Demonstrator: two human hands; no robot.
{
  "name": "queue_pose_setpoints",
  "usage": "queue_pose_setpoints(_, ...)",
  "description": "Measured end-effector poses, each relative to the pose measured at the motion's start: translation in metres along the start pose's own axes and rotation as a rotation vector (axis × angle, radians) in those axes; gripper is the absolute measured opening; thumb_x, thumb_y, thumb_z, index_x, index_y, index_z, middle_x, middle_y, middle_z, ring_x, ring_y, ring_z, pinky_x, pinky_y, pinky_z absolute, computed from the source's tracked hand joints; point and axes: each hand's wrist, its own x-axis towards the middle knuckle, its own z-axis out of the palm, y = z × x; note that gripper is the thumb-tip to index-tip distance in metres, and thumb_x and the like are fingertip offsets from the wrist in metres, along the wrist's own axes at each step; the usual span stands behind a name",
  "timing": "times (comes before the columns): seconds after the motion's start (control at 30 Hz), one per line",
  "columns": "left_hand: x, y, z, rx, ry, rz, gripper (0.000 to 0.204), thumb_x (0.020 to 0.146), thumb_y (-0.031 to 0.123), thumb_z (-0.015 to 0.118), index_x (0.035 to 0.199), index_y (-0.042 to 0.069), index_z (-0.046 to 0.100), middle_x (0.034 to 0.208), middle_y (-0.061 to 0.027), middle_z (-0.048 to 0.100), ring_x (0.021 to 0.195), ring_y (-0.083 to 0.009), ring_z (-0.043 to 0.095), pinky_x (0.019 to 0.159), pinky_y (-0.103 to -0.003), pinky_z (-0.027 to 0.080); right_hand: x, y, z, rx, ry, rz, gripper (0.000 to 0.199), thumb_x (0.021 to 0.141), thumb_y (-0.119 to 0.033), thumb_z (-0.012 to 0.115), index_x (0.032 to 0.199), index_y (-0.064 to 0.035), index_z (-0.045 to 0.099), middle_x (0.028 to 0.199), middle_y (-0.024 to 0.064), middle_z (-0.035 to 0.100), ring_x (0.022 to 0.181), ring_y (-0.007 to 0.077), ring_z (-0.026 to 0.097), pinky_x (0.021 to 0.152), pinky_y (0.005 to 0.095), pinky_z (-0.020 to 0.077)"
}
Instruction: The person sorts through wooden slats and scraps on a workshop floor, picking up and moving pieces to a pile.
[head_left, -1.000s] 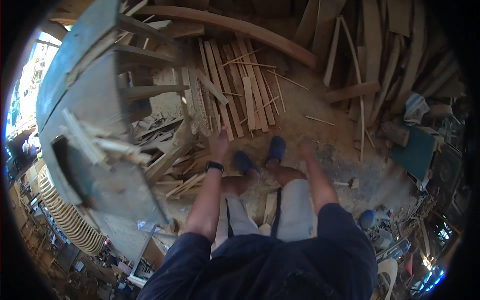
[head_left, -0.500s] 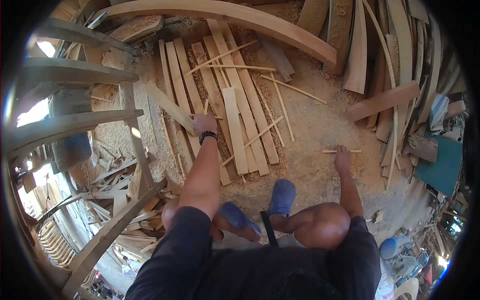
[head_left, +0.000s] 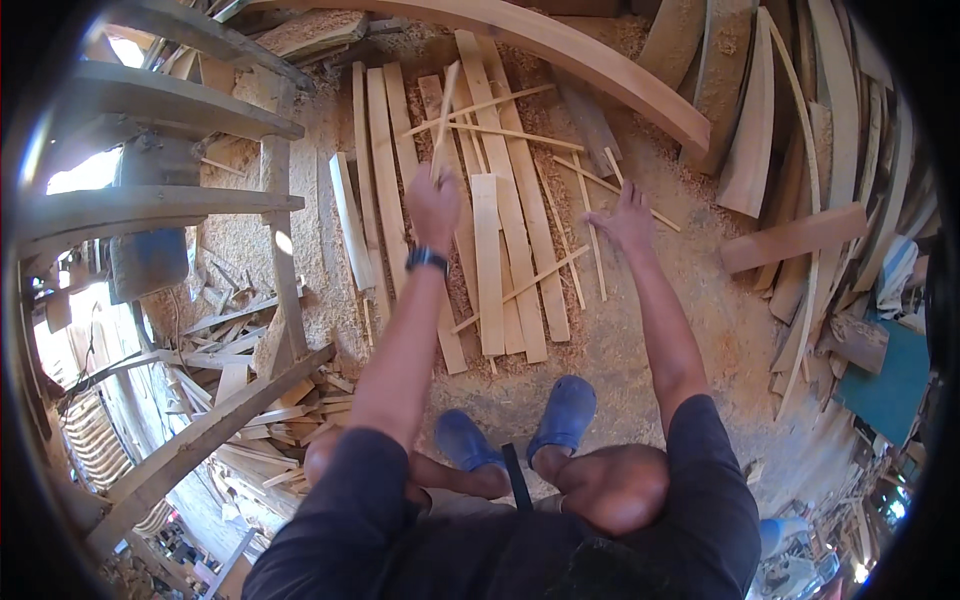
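My left hand is closed around a thin wooden strip that points up and away over the boards. To its right, my right hand is stretched low over the floor, a short thin stick jutting from its fingers. Its thumb is spread out to another slender strip on the ground. Between the hands lie several long flat boards, roughly side by side, with a shorter board on top. Narrow strips cross over them. Left of the row is a pale board.
A large curved beam spans the far side. Curved planks lean at the right, near a reddish block. A wooden frame and scrap pile stand left. My blue clogs are near the boards' close ends.
My left hand has let go of the pale board, now lying farther left, and grips a thin strip. My right hand has moved left and away with the short stick.
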Motion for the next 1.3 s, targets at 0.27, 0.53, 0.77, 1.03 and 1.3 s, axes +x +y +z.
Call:
queue_pose_setpoints(0.27, 0.122, -0.014, 0.040, 0.575, -0.181, 0.477, 0.034, 0.086, 0.031, 0.065, 0.115, 0.014, 0.066, 0.100, -0.0137, 0.070, 0.095, -0.0359, 0.066, 0.082, -0.046, 0.053, -0.034, 0.010, 0.054, -0.065, 0.061, -0.029, 0.030, 0.089, -0.020, 0.056, 0.113, -0.0032, 0.053, 0.112, 0.0177, 0.059, 0.109, 0.0338, 0.053, 0.094, 0.0455, 0.0392)
queue_pose_setpoints(0.53, 0.093, -0.043, -0.023, 0.845, -0.375, 0.498, 0.028, 0.088, 0.040, 0.060, 0.099, 0.018, 0.072, 0.087, -0.0120, 0.071, 0.087, -0.0329, 0.068, 0.078, -0.045, 0.053, -0.070, -0.023, -0.003, 0.241, 0.063, -0.360, 0.023, 0.088, -0.014, 0.055, 0.110, -0.0060, 0.053, 0.101, 0.0139, 0.062, 0.088, 0.0344, 0.062, 0.079, 0.0462, 0.0461)
queue_pose_setpoints(0.77, 0.046, -0.069, -0.143, 0.468, -0.569, -0.012, 0.044, 0.095, 0.048, 0.052, 0.092, 0.008, 0.070, 0.076, -0.0083, 0.069, 0.069, -0.0243, 0.066, 0.068, -0.039, 0.050, -0.090, -0.046, -0.011, 0.074, -0.292, -0.745, 0.017, 0.089, -0.010, 0.053, 0.105, -0.0075, 0.057, 0.097, 0.0082, 0.057, 0.092, 0.0286, 0.059, 0.076, 0.0423, 0.0483)
queue_pose_setpoints(1.03, -0.062, -0.138, -0.177, 0.298, -0.192, -0.331, 0.049, 0.093, 0.043, 0.057, 0.095, -0.004, 0.067, 0.073, -0.0179, 0.067, 0.068, -0.0303, 0.065, 0.068, -0.043, 0.049, -0.098, -0.033, -0.067, -0.024, -0.581, -0.670, 0.014, 0.083, -0.001, 0.052, 0.096, -0.0043, 0.056, 0.095, 0.0133, 0.056, 0.092, 0.0320, 0.055, 0.082, 0.0435, 0.0434)
queue_pose_setpoints(1.3, -0.106, -0.171, -0.186, 0.183, -0.230, -0.305, 0.051, 0.093, 0.046, 0.057, 0.084, -0.004, 0.067, 0.063, -0.0190, 0.062, 0.060, -0.0306, 0.064, 0.061, -0.043, 0.047, -0.105, 0.000, -0.158, -0.181, -0.358, -0.307, 0.016, 0.076, 0.003, 0.052, 0.092, -0.0014, 0.055, 0.089, 0.0247, 0.061, 0.087, 0.0454, 0.058, 0.078, 0.0517, 0.0447)
